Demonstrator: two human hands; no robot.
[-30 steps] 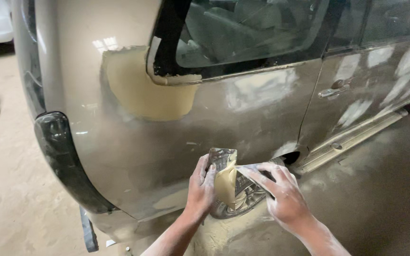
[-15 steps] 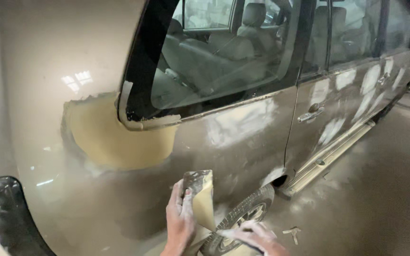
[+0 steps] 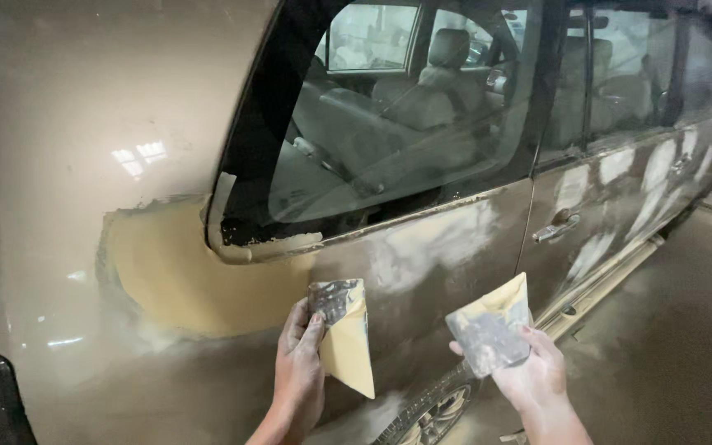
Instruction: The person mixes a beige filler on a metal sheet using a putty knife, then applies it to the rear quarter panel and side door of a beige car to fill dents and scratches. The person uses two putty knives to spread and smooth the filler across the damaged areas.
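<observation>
- Two hands, two pieces of sandpaper, one car; each hand carries one piece
- Left hand (image 3: 300,371): grip pressed together, pinching a folded yellow sandpaper piece (image 3: 344,338) by its grey, dusty top; the piece hangs point-down just before the car's side panel (image 3: 422,272)
- Right hand (image 3: 529,372): grip closed on a second sandpaper piece (image 3: 490,327), grey face toward the camera, held clear of the car beside the rear door (image 3: 595,214)
- A yellow filler patch (image 3: 183,280) lies left of the left hand, below the window (image 3: 389,124)
</observation>
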